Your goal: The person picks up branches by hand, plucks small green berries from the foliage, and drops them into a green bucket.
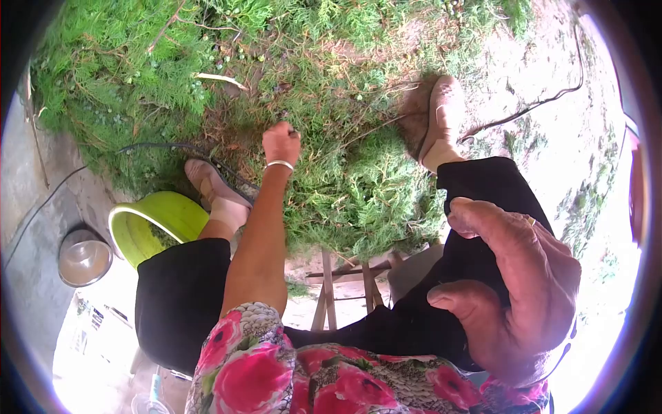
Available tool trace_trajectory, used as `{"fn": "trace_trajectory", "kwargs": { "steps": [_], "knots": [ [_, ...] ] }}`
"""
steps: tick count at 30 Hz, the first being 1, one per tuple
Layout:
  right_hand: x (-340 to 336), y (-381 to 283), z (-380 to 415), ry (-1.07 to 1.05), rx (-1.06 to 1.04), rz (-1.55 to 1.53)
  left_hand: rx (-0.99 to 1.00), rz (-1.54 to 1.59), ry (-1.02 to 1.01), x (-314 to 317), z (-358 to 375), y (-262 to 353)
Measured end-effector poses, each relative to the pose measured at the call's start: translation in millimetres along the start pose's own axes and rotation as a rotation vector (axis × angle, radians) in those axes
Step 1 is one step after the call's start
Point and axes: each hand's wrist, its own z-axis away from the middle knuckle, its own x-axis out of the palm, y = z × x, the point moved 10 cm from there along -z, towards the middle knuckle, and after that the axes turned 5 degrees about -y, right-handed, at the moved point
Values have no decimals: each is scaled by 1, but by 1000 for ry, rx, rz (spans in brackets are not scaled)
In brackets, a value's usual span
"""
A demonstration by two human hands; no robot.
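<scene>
We see a heap of green cypress-like cuttings [345, 186] spread across the ground, under and around our left hand. Our right hand [514, 293] hangs close to the camera, well apart from the heap, fingers loosely curled and holding nothing. A lime-green basin [148, 224] sits left of our left arm. Our left hand [281, 143], wrist bangled, is closed in a fist on a sprig in the cuttings.

Left arm stretches straight out and down, left hand [281, 143] closed in a fist, while the right hand [514, 290] hangs close to the camera, fingers loosely curled, palm empty.
</scene>
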Motion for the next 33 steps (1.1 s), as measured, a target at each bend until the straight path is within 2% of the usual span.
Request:
{"fn": "trace_trajectory", "kwargs": {
  "steps": [2,3,5,6,7,9,10,12,13,15,16,18,19,23,25,26,27,29,30,33],
  "knots": [
    [-2,2,2,-11,8,17,-301,995,-165,22,9,-30],
    [-1,2,2,-24,15,35,-301,993,-167,14,13,-29],
    [-1,3,2,-43,32,63,-274,1547,-162,-3,23,-11],
    [1,4,3,-64,45,91,-340,1595,-143,-6,28,-1],
    [1,5,4,-64,45,89,-342,1593,-143,-7,28,11],
    [0,7,5,-57,55,70,-239,1364,-238,-5,21,43],
    [0,8,5,-57,56,74,-171,1120,-313,1,15,57],
    [-2,9,5,-37,65,85,165,859,-174,-2,4,99],
    [-3,10,5,-34,67,88,169,860,-175,9,1,109],
    [-4,11,5,-42,58,51,502,405,-130,17,7,157],
    [-6,10,3,-40,60,55,506,409,-129,23,7,161],
    [-18,15,1,77,139,-308,451,-189,-153,47,10,161],
    [-17,18,2,79,141,-307,454,-188,-154,49,11,160],
    [-3,23,19,147,-75,-198,494,-220,-122,46,16,151],
    [-2,21,25,178,-188,-142,348,277,-214,42,7,126],
    [-6,23,26,180,-187,-142,258,463,-181,36,5,110],
    [-5,20,25,122,-199,-72,259,461,-183,34,3,104],
    [1,15,23,63,-214,-6,250,558,2,15,0,84],
    [1,15,23,91,-189,-49,173,545,-35,5,-1,89],
    [6,16,25,177,-179,-128,225,459,29,-10,-16,121]
  ]
}}
